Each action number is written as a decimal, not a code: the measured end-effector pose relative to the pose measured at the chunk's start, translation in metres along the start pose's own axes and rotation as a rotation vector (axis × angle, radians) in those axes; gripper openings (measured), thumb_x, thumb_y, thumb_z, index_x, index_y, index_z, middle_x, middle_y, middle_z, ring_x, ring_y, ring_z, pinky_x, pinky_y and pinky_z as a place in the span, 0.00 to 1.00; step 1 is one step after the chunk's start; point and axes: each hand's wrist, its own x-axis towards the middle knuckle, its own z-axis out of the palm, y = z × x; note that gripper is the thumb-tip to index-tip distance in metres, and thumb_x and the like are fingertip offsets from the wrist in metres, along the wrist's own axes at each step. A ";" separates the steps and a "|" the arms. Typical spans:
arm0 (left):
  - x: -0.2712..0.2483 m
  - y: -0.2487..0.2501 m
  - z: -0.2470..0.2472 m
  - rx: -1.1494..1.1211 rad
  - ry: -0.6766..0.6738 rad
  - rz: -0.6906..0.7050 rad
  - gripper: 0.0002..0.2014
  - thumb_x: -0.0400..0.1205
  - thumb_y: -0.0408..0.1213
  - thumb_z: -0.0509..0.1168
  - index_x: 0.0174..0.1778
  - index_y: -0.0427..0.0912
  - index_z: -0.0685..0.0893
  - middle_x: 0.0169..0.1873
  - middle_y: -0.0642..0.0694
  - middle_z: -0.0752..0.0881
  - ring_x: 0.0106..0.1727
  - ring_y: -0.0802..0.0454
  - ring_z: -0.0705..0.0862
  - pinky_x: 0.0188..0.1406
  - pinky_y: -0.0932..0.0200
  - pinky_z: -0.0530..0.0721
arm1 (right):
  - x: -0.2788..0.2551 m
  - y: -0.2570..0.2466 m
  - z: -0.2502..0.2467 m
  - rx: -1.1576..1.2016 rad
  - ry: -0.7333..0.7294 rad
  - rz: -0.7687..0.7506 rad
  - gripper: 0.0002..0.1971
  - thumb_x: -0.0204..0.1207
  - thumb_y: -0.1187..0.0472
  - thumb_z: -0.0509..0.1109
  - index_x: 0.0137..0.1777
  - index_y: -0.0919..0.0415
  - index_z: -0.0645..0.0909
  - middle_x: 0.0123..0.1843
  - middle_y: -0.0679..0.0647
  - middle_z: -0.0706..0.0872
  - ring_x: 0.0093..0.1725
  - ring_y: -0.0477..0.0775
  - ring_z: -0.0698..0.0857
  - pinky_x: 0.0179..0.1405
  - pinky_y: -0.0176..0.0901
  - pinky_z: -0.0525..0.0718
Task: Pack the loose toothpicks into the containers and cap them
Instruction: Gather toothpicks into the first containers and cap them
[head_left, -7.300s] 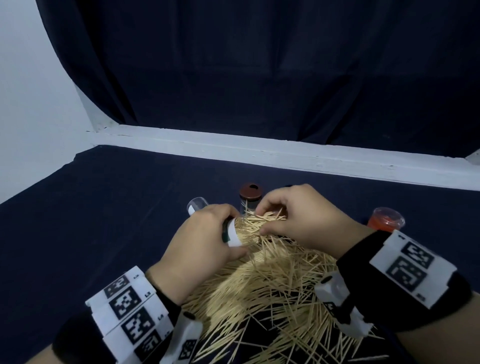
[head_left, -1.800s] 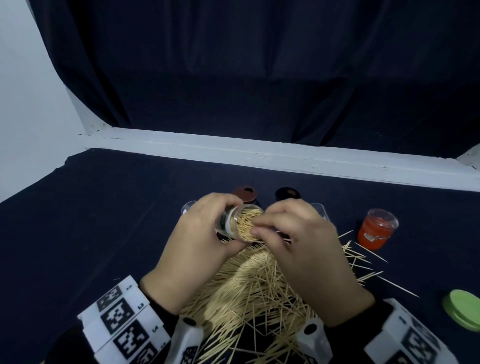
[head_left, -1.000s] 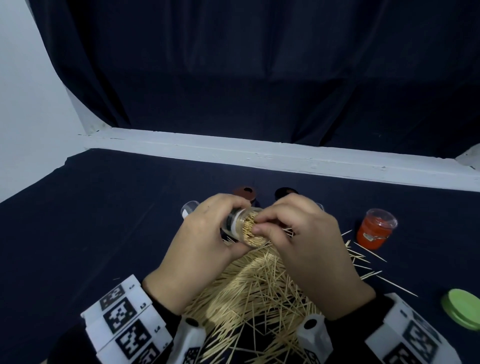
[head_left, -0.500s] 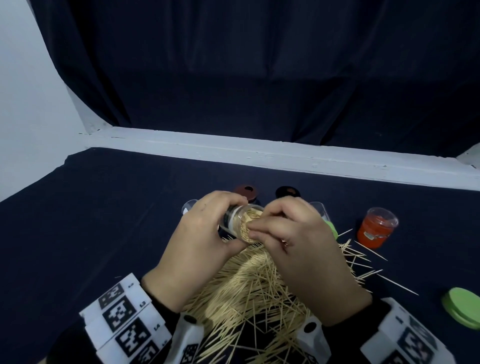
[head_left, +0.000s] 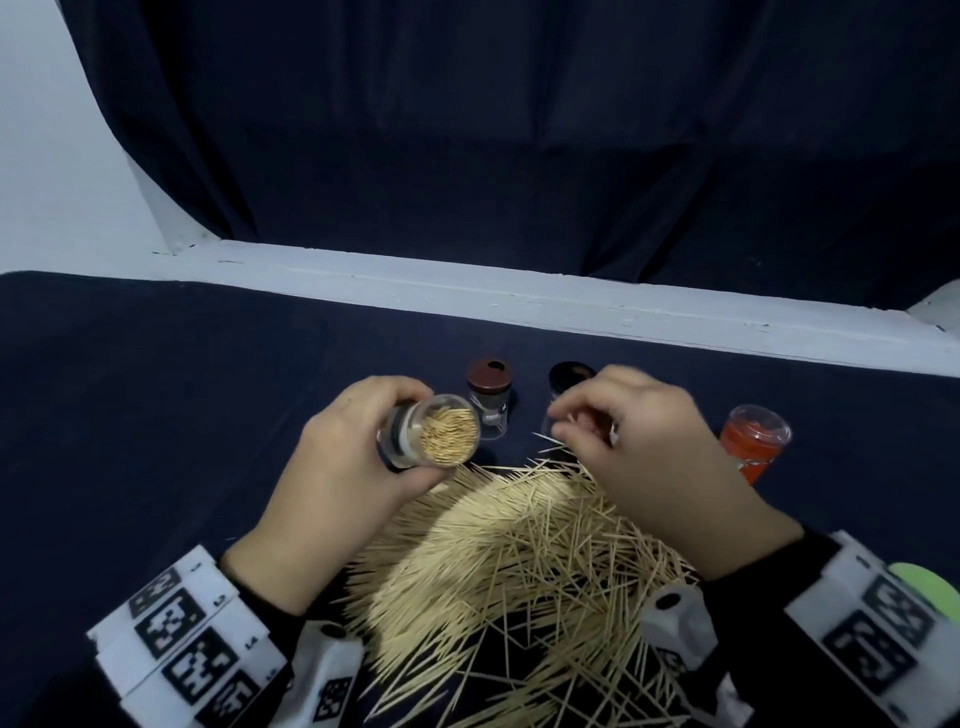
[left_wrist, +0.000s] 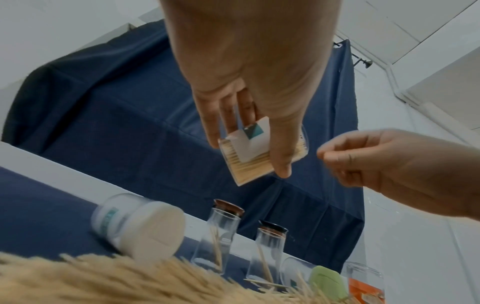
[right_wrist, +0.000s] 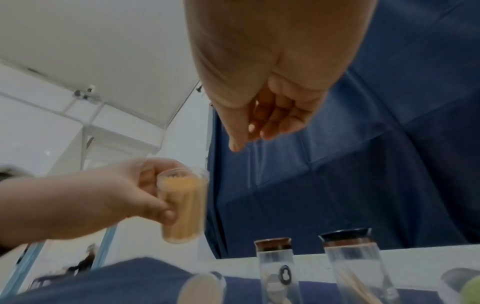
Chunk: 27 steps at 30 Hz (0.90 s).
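Since approx half a sec ago, the right hand (head_left: 644, 447) is being drawn away from the container's mouth, off to the right, and the two hands are now well apart.

Going L to R: the open container (head_left: 434, 434) is being gripped by the left hand (head_left: 343, 467), fingers and thumb curled round its clear wall, mouth tilted up toward the person. It is being shown nearly full, packed w/ toothpicks, and no cap is on it yet. Below and right of that grip, the loose pile (head_left: 509, 566) is lying on the dark cloth (head_left: 156, 415). Beyond the grip, a brown-capped jar (head_left: 488, 397) and a black-capped jar (head_left: 569, 375) are standing upright. Right hand's fingertips (head_left: 563, 428) are being pinched together on what looks like a toothpick or two; motion blur, so the count cannot be told.

Risks, as judged: w/ the container this full and tilted, picks are likely being left proud of the rim, so a cap may be jammed or picks snapped. If tipped further, contents are being risked back onto the pile. Thin picks in a fingertip pinch are easily being dropped mid-transfer.
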 end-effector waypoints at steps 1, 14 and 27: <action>-0.001 -0.004 -0.003 0.007 -0.001 -0.014 0.27 0.59 0.41 0.84 0.51 0.55 0.82 0.49 0.62 0.84 0.52 0.64 0.82 0.52 0.59 0.84 | 0.002 0.001 0.002 -0.089 -0.176 0.061 0.04 0.75 0.54 0.72 0.48 0.49 0.86 0.41 0.40 0.77 0.40 0.40 0.78 0.47 0.36 0.78; -0.004 -0.015 -0.009 0.059 -0.011 -0.058 0.27 0.60 0.41 0.84 0.53 0.53 0.82 0.48 0.62 0.82 0.52 0.67 0.80 0.48 0.73 0.78 | 0.019 -0.024 0.077 -0.607 -0.895 -0.044 0.30 0.75 0.39 0.64 0.69 0.60 0.70 0.65 0.58 0.73 0.66 0.59 0.72 0.67 0.54 0.69; -0.003 -0.009 -0.006 0.058 -0.056 -0.102 0.25 0.61 0.40 0.84 0.51 0.53 0.82 0.47 0.60 0.83 0.50 0.62 0.82 0.48 0.55 0.84 | 0.018 0.006 0.078 -0.636 -0.854 -0.106 0.13 0.83 0.63 0.53 0.66 0.62 0.70 0.65 0.59 0.73 0.66 0.59 0.71 0.66 0.52 0.66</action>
